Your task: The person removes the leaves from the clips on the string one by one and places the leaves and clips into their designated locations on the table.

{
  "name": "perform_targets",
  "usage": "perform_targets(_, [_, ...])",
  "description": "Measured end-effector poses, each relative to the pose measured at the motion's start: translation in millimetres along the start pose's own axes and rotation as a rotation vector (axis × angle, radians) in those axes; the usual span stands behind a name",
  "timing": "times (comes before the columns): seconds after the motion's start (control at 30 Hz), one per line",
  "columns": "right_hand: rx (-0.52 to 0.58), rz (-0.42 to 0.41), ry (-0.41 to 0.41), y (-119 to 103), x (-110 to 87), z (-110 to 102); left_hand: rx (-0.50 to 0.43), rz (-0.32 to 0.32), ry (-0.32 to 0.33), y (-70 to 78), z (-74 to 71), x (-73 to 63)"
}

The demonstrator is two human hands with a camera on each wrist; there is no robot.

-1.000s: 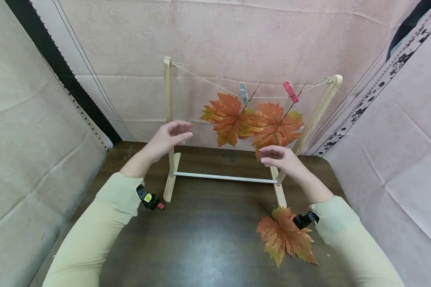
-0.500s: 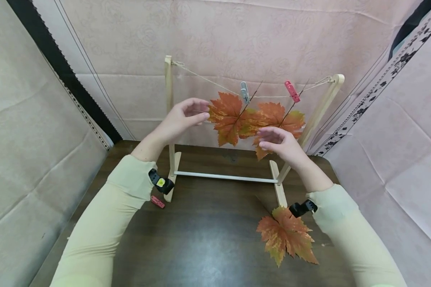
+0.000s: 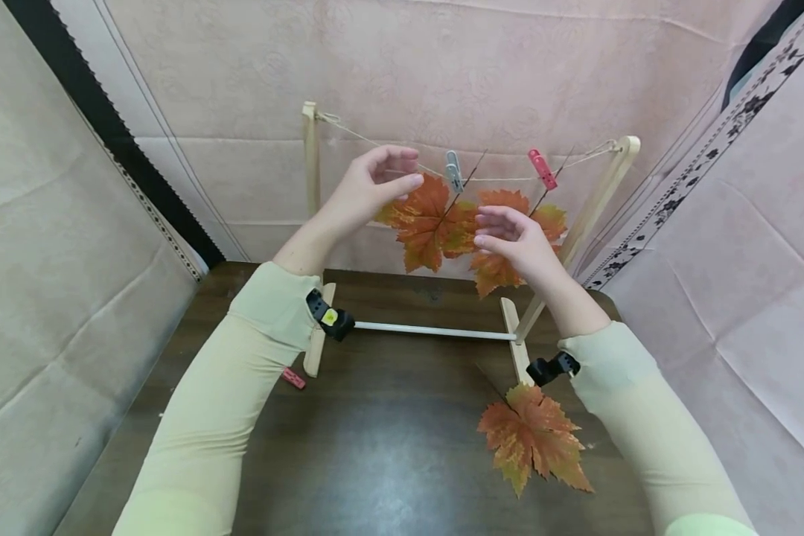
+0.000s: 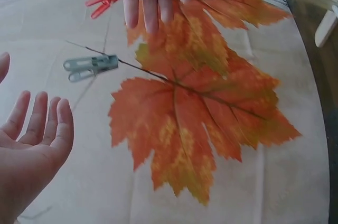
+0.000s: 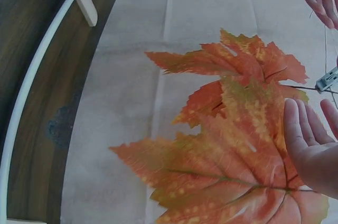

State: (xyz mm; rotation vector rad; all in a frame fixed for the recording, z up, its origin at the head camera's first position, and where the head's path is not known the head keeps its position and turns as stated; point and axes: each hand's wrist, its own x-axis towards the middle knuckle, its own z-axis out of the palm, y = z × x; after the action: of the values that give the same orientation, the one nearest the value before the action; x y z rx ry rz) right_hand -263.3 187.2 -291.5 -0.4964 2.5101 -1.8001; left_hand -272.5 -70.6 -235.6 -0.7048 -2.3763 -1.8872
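Note:
My left hand (image 3: 375, 186) is raised near the string, its fingers loosely bent with nothing in them. It stands beside a grey-blue clothespin (image 3: 454, 172), which pinches the stem of an orange maple leaf (image 4: 179, 102). In front of a second orange leaf (image 5: 227, 182) I hold up my right hand (image 3: 519, 242), also with nothing in it. That leaf hangs from a red clothespin (image 3: 542, 170). The two hanging leaves overlap. A third leaf (image 3: 534, 439) lies on the table near the right foot of the wooden frame (image 3: 592, 208).
The string (image 3: 502, 179) runs between the frame's two posts, and a white rod (image 3: 435, 330) joins them low down. Another red clothespin (image 3: 293, 378) lies on the dark table (image 3: 375, 447) by the left foot. Pale cloth walls (image 3: 241, 74) enclose the back and sides.
My left hand has risen and moved right, from beside the left post to the string near the grey-blue clothespin. My right hand has risen in front of the right hanging leaf.

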Motion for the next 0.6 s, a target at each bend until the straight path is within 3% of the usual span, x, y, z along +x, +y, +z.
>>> perform_targets(0.33, [0.007, 0.038, 0.072, -17, 21.1, 8, -0.029, 0.01, 0.059, 16.9, 10.6, 21.9])
perform_targets(0.6, [0.083, 0.083, 0.079, -23, 33.1, 16, 0.027, -0.058, 0.036, 18.6, 17.8, 37.1])
